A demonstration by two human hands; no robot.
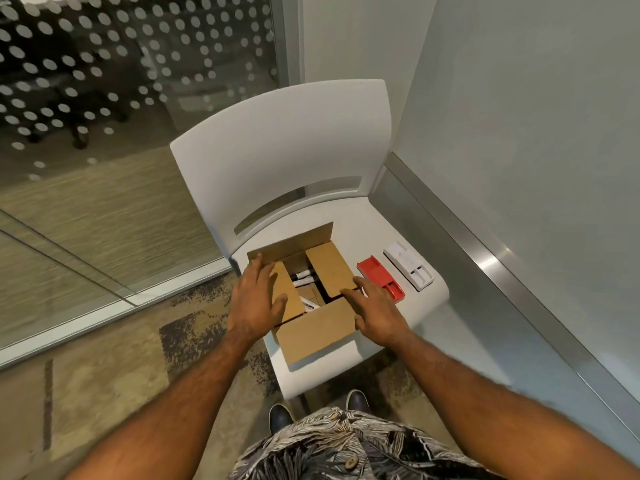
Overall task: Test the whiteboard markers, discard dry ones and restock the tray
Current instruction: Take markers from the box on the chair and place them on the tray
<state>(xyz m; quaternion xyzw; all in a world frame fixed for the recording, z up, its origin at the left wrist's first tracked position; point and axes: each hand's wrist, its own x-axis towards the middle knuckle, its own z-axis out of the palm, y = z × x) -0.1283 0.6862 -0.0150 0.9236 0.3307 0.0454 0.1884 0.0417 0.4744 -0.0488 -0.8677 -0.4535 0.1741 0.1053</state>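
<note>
Now, parting the box [318, 332] flaps on the chair [277, 150].
The left hand [254, 299] and right hand [375, 306] press flat, fingers straight, gripping nothing; fold both flaps fully outward to reach the markers [304, 277] inside.

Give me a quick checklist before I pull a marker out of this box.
1. Box steady on chair seat: ok.
2. Opening clear: not ok; left hand and right hand rest on the side flaps, which half cover it.
3. Markers visible: ok, several show in the gap.
4. Hands free: ok, neither holds anything.
5. Red tray and white tray at hand: ok, on the seat right of the box.
6. Ink condition: cannot tell.
</note>
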